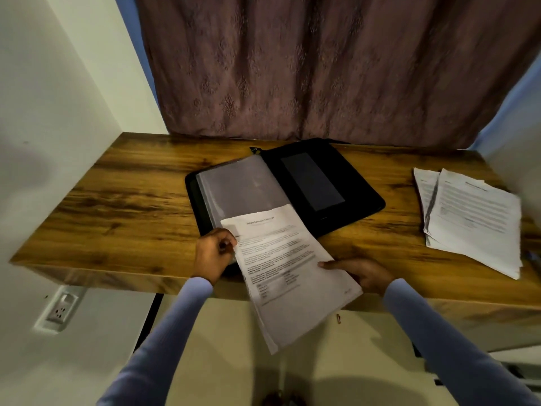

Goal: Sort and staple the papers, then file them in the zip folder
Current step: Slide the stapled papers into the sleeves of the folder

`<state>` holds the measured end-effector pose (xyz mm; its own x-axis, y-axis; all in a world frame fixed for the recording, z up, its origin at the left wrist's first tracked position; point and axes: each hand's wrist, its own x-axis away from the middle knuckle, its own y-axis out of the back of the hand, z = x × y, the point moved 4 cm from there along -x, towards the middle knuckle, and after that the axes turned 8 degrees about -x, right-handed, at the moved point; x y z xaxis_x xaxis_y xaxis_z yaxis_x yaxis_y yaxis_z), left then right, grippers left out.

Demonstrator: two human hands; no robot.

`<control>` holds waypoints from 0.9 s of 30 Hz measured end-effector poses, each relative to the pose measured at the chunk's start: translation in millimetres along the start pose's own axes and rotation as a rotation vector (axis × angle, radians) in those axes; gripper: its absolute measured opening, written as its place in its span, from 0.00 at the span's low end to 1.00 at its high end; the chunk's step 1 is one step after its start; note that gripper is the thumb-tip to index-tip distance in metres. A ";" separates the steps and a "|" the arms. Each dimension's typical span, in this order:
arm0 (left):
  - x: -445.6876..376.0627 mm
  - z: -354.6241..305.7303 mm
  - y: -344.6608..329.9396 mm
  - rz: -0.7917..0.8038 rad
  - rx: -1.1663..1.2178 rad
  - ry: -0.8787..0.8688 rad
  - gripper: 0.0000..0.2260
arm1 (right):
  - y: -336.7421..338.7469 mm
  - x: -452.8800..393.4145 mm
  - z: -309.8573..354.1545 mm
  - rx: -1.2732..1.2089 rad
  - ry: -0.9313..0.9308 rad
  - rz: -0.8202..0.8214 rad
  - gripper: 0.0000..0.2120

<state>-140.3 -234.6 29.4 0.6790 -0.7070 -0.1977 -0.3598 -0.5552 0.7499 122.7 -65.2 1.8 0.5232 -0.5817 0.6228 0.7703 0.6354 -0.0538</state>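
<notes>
A black zip folder [336, 183] lies open in the middle of the wooden desk [117, 200], with clear plastic sleeves [240, 189] spread over its left half. A printed set of papers [281, 268] slants from the sleeves' lower edge out past the desk's front edge. My left hand [215, 254] pinches the lower edge of a sleeve beside the set's top left corner. My right hand [358, 272] grips the set's right edge, thumb on top. I cannot tell whether the set's top end is inside a sleeve.
Two more stacks of printed papers [474, 218] lie overlapped near the desk's right end. A dark curtain [322, 68] hangs behind the desk. A wall socket [58, 312] sits below the desk at the left. A small red object [338, 318] lies on the floor.
</notes>
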 end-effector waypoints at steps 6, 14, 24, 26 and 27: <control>2.9 1.9 -4.7 0.046 -0.043 0.000 0.04 | 3.1 30.5 -47.1 -0.442 -0.147 -0.083 0.17; 2.7 5.6 -7.5 0.067 -0.073 -0.033 0.05 | -43.9 49.2 -88.8 -0.577 -0.052 0.017 0.17; 10.1 -1.4 0.1 0.023 -0.213 -0.231 0.08 | -40.5 50.3 -92.2 -0.724 0.098 -0.001 0.18; 9.0 -2.7 2.0 0.022 -0.204 -0.239 0.08 | -47.4 45.2 -85.9 -0.707 0.107 -0.021 0.17; 9.1 -4.0 3.1 0.022 -0.205 -0.247 0.08 | -51.8 42.6 -81.7 -0.710 0.112 -0.030 0.17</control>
<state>-132.6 -241.0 32.4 0.4874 -0.8169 -0.3084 -0.2191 -0.4564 0.8624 134.8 -164.4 -32.6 0.5029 -0.6663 0.5505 0.8164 0.1570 -0.5558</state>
